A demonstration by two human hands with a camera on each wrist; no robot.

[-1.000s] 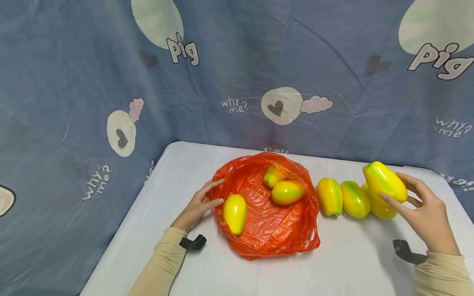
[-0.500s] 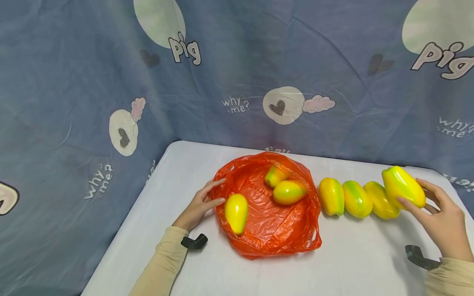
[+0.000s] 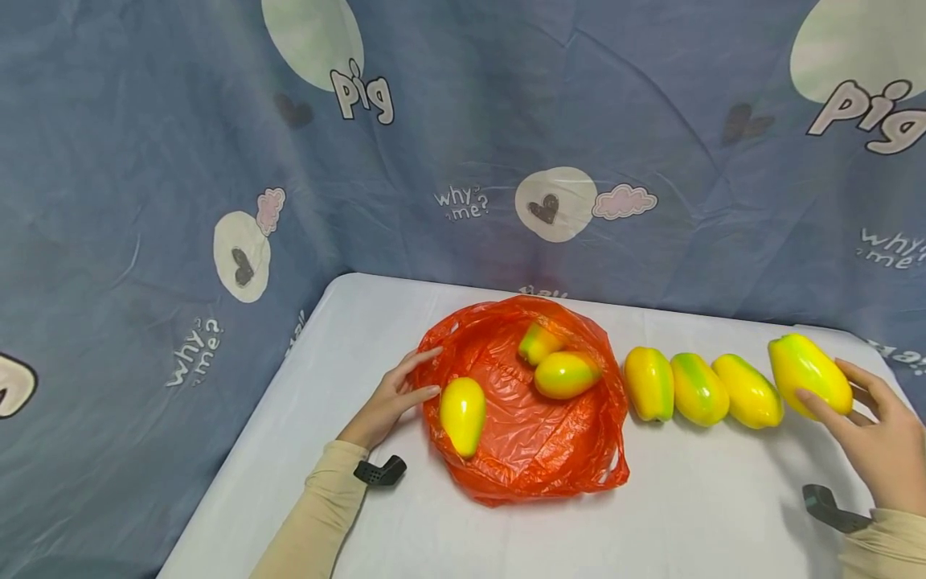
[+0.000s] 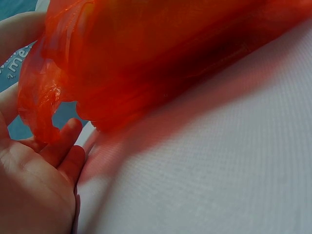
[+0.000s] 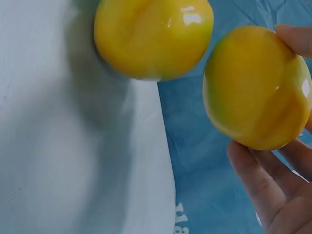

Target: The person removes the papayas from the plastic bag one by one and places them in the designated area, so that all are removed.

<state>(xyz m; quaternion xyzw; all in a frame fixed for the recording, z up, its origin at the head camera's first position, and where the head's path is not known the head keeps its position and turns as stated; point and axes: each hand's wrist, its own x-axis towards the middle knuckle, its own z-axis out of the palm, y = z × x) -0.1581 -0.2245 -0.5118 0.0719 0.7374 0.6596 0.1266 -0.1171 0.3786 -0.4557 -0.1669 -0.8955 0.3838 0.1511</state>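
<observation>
My right hand (image 3: 878,426) grips a yellow-green papaya (image 3: 810,375) between thumb and fingers, at the right end of a row. In the right wrist view that same papaya (image 5: 256,87) is held at its sides, apart from another papaya (image 5: 153,36). My left hand (image 3: 387,402) holds the left rim of an open red plastic bag (image 3: 521,458). The left wrist view shows the thin red plastic (image 4: 53,92) between the thumb and the curled fingers. Inside the bag lie a papaya (image 3: 463,416) near the left hand and two more (image 3: 567,375) at the back right.
Three papayas stand side by side right of the bag: one beside it (image 3: 648,383), a middle one (image 3: 699,389) and a right one (image 3: 747,391). The white table (image 3: 694,515) ends at a blue printed cloth (image 3: 434,249) behind and to the left.
My right hand has carried its papaya rightward and a little toward the front, uncovering the third papaya of the row. The left hand and the bag have stayed in place.
</observation>
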